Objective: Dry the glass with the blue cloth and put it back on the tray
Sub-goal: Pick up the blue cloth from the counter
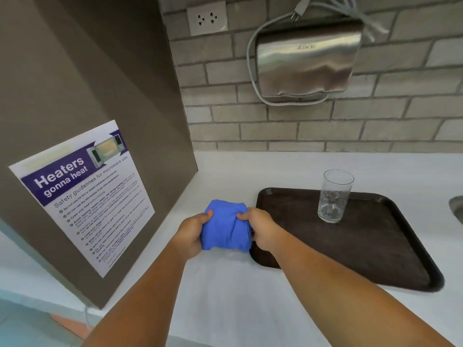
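Observation:
A blue cloth (226,227) is bunched up just above the white counter, left of the tray. My left hand (193,234) grips its left side and my right hand (258,227) grips its right side, thumbs on top. A clear drinking glass (334,196) stands upright on the dark brown tray (370,249), near the tray's far edge, apart from both hands. Whether anything is wrapped inside the cloth is hidden.
A brown cabinet side with a microwave safety poster (82,196) rises at the left. A steel hand dryer (307,62) and a wall socket (207,18) hang on the brick wall. A sink rim (456,209) shows at the right edge.

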Motion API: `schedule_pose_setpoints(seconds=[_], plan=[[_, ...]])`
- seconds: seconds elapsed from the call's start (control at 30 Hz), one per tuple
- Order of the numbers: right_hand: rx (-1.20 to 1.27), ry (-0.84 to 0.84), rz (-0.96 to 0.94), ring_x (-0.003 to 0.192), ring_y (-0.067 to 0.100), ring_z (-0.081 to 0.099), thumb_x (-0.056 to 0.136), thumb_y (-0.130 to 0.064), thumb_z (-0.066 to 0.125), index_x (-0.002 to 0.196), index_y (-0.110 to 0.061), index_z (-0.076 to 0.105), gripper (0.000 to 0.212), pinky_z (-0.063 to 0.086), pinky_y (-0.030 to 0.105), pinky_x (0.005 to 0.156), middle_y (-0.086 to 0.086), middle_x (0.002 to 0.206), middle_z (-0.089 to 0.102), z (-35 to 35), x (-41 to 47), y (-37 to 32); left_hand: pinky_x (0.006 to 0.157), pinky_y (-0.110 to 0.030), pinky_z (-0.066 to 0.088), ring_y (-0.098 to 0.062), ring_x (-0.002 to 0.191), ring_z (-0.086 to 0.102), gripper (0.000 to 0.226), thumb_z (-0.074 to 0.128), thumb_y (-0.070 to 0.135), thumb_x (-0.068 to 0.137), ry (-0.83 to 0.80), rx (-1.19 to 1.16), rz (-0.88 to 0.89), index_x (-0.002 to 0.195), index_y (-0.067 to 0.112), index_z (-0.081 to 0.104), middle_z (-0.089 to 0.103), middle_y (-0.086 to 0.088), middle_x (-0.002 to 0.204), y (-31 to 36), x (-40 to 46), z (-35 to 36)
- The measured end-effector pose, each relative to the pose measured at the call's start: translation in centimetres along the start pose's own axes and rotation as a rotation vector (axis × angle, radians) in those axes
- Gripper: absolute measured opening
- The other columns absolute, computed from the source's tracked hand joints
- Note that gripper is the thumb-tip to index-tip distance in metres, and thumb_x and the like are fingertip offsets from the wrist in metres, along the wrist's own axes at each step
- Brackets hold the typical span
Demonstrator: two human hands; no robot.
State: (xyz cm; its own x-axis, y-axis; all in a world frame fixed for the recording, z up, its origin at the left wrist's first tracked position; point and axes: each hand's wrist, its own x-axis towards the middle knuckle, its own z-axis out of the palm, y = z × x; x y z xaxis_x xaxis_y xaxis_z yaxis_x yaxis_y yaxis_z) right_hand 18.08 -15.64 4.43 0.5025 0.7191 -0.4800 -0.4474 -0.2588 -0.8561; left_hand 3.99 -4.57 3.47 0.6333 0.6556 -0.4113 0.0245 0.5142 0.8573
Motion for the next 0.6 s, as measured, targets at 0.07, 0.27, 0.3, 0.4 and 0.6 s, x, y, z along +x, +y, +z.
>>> schedule_pose_setpoints(seconds=[0.07,0.27,0.3,0.4,0.6], plan=[[0.077,-0.024,-0.009,0.116,0.035,0.061,0.093,-0.012,0.06,0.124,-0.005,0.062,0.032,0.048,0.049,0.102,0.016,0.126,0.065,-1.6,-0.8,-0.9,0.071,-0.04,0.059,-0.031,0.103,0.07,0.036,0.054,0.027,0.097,-0.073,-0.071,-0.025,0.121,0.002,0.062,0.071,-0.017,0.118,0.2,-0.1,2.1],[0.371,-0.072,0.011,0.108,0.034,0.066,0.099,-0.027,0.055,0.115,-0.004,0.067,0.031,0.053,0.045,0.089,0.019,0.119,0.07,-6.7,-3.2,-2.5,0.09,-0.052,0.053,-0.037,0.117,0.062,0.047,0.042,0.037,0.1,-0.276,-0.237,-0.102,0.133,0.006,0.055,0.065,-0.019,0.129,-0.7,-0.1,7.9],[0.396,-0.069,0.005,0.108,0.035,0.066,0.1,-0.028,0.054,0.115,-0.003,0.067,0.032,0.053,0.046,0.088,0.019,0.119,0.071,-7.6,-3.4,-2.6,0.094,-0.052,0.051,-0.037,0.119,0.061,0.049,0.041,0.04,0.1,-0.322,-0.258,-0.112,0.134,0.007,0.054,0.063,-0.019,0.131,-1.1,-0.2,8.8],[0.413,-0.077,-0.02,0.113,0.035,0.065,0.101,-0.027,0.052,0.118,-0.002,0.066,0.033,0.051,0.047,0.096,0.02,0.12,0.07,-10.4,-3.9,-2.7,0.106,-0.057,0.041,-0.04,0.129,0.051,0.055,0.046,0.044,0.099,-0.438,-0.309,-0.133,0.138,0.006,0.051,0.055,-0.022,0.14,-2.5,-0.5,11.5],[0.009,0.238,-0.083,0.097,0.031,0.068,0.092,-0.025,0.066,0.1,-0.006,0.068,0.021,0.055,0.05,0.093,0.014,0.105,0.073,-15.4,-4.4,-3.2,0.099,-0.056,0.048,-0.042,0.128,0.052,0.056,0.057,0.033,0.092,-0.394,-0.371,-0.066,0.142,0.009,0.047,0.054,-0.024,0.139,-5.2,-1.0,16.5]])
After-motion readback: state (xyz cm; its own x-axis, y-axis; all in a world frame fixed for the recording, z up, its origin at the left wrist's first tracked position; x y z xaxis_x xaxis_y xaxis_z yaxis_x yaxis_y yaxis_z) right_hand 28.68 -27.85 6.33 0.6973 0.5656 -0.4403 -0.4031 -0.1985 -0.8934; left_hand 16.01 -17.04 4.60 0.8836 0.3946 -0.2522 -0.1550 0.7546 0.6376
